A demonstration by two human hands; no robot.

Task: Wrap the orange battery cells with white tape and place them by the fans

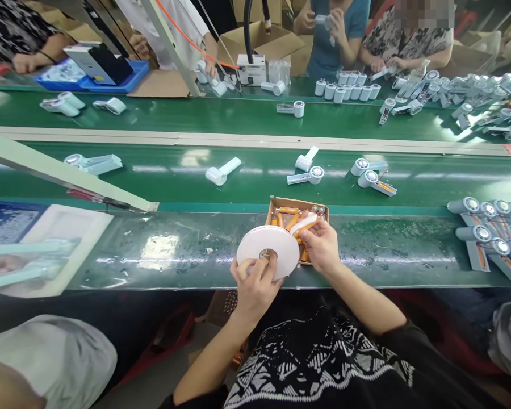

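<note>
My left hand (pixel 254 282) grips a wide white roll of tape (pixel 259 243), with fingers curled round its lower edge and one finger at the hub. My right hand (pixel 321 244) pinches the loose end of the tape against an orange cylindrical battery (pixel 305 226), held just above a small cardboard box (pixel 273 204). Several more orange batteries lie in that box. Both hands hover over the near green bench edge.
White handheld fan parts (pixel 222 172) lie scattered on the green conveyor belt (pixel 162 170); a cluster (pixel 489 227) sits at right. A white tray (pixel 63 227) stands at left. Other people work across the belt, by cardboard boxes (pixel 259 40). Someone's grey-clad knee (pixel 46 358) is lower left.
</note>
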